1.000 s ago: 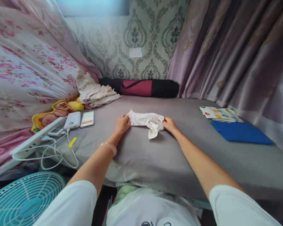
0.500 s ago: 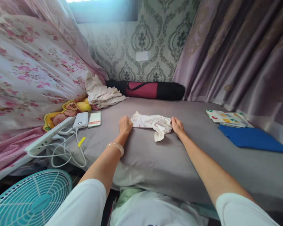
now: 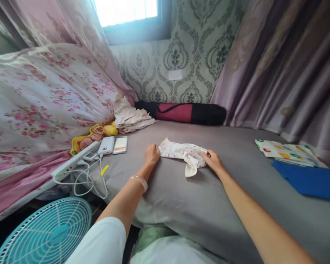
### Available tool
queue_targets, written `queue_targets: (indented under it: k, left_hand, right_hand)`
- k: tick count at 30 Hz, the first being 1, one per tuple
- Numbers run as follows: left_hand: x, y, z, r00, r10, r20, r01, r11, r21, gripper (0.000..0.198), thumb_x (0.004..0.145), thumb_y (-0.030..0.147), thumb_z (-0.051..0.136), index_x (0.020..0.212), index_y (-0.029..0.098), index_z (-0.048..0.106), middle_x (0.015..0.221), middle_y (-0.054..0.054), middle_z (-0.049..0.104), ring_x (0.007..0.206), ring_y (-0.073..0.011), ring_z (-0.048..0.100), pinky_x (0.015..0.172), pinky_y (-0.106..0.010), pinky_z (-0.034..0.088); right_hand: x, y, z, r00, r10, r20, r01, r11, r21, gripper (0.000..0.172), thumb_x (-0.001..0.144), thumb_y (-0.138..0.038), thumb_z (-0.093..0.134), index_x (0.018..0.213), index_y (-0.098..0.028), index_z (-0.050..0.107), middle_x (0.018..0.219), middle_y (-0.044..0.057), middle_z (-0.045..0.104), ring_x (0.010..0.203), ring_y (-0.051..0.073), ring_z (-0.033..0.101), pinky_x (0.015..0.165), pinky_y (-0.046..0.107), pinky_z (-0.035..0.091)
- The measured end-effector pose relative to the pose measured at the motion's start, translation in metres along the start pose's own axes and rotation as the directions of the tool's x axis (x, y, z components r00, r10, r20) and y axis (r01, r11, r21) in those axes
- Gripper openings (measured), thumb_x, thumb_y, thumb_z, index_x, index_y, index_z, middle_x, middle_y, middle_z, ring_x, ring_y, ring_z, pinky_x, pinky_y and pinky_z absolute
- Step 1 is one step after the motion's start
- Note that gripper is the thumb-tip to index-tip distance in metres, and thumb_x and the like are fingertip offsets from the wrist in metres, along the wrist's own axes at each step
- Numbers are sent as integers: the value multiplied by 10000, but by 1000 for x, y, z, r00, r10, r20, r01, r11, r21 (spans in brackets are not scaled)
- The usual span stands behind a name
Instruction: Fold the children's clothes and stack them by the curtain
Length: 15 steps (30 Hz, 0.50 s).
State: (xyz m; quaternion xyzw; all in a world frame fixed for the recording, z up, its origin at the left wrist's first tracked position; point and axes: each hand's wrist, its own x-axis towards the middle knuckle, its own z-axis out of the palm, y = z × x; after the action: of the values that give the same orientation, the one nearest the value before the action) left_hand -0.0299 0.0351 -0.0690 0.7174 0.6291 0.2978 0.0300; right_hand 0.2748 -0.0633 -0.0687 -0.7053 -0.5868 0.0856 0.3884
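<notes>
The little white cloth (image 3: 182, 152) lies in the middle of the bed (image 3: 181, 200). The left hand (image 3: 152, 154) has its grip clenched on one end, and the right hand (image 3: 214, 162) pinches the other end. It looks only half folded: one flap hangs out, while a blue cloth (image 3: 310, 179) lies neat by the right edge.

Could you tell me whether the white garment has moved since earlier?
No; the white garment still lies before the red-and-black bag; only the view shifted.
</notes>
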Motion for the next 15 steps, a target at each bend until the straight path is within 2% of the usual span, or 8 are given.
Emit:
queue_targets:
  k: [4, 7, 10, 12, 13, 15]
  left_hand:
    - [-1, 2, -4, 1000, 19, -5, -19, 1000, 0, 233, 935, 202, 387, 878, 202, 613, 939, -93, 660, 957, -215, 596, 842, -330, 421]
    - [-2, 8, -11, 997, 12, -81, -13, 1000, -10, 228, 938, 225, 395, 903, 204, 620, 985, -107, 644, 1006, -244, 577, 875, -380, 409]
    - [-8, 29, -22, 992, 67, -106, -84, 983, -165, 223, 938, 261, 403, 899, 203, 615, 950, -96, 632, 956, -224, 583, 868, -366, 427]
    - [-18, 54, -30, 993, 119, -8, -113, 925, -362, 242, 950, 329, 390, 950, 205, 597, 869, -60, 627, 832, -181, 596, 793, -318, 460]
    - [-25, 68, -34, 986, 146, 78, -95, 886, -455, 265, 952, 384, 391, 1005, 207, 581, 841, -41, 627, 766, -166, 596, 740, -299, 470]
    - [-41, 96, -37, 935, 236, 266, -50, 828, -558, 374, 917, 496, 453, 1151, 213, 523, 882, -29, 641, 736, -162, 608, 709, -296, 482]
  right_hand:
    - [1, 2, -2, 999, 33, -21, -31, 993, 117, 400, 816, -562, 421, 757, -201, 585, 747, 38, 627, 719, 200, 549, 658, 289, 409]
    - [3, 8, -3, 998, 57, -42, -49, 984, 172, 424, 814, -583, 436, 767, -198, 606, 719, 29, 634, 701, 201, 557, 639, 289, 409]
    - [10, 14, -1, 990, 144, -17, -134, 956, 261, 425, 795, -590, 487, 769, -195, 640, 670, 8, 633, 662, 189, 559, 605, 281, 412]
    - [17, 12, -2, 973, 229, 18, -218, 894, 391, 400, 760, -568, 558, 793, -187, 674, 680, 4, 657, 656, 181, 573, 601, 276, 427]
    - [21, 7, -3, 958, 283, 41, -267, 834, 483, 376, 734, -541, 604, 810, -182, 687, 700, 6, 676, 660, 178, 588, 608, 275, 441]
    - [28, -8, -7, 909, 403, 110, -365, 640, 676, 318, 674, -452, 695, 830, -175, 697, 742, 14, 707, 667, 170, 620, 626, 273, 475]
